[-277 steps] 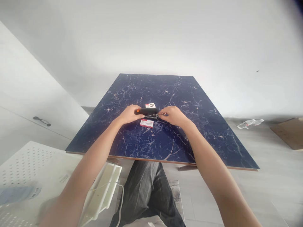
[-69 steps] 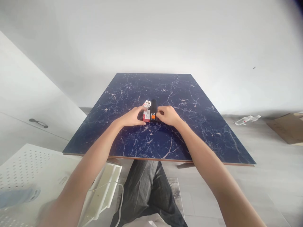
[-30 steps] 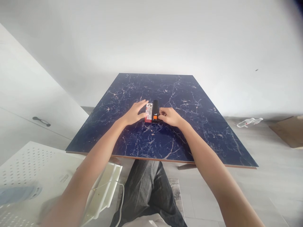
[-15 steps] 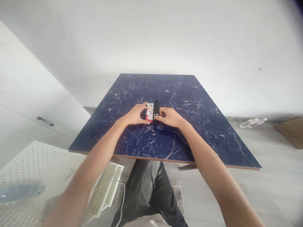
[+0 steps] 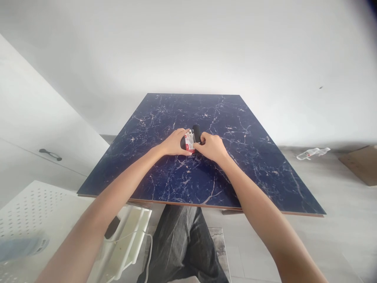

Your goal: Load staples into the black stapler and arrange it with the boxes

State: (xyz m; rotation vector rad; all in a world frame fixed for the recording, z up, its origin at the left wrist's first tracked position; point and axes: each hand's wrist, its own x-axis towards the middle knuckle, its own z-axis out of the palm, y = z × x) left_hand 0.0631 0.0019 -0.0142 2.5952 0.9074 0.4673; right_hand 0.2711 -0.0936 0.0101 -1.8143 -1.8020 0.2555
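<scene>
White walls back a dark blue marbled desk [image 5: 235, 165]. Mid-desk, the left hand [image 5: 174, 142] pinches a small red-and-white box [image 5: 189, 142], likely light cardboard, crushable, best held by its sides. The right hand [image 5: 211, 146] closes on a black stapler [image 5: 196, 131] beside it, probably rigid and heavier, gripped along its body. Nothing else on the desk obstructs them; a plastic bottle [image 5: 312, 153] lies on the floor, well apart.

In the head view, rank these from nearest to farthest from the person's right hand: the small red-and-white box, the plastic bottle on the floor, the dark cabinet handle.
From the right hand:
1. Small red-and-white box, on the blue marble table, right beside its fingers.
2. Plastic bottle, lying on the floor beyond the table's right edge.
3. Dark cabinet handle, on the white cabinet far left.
</scene>
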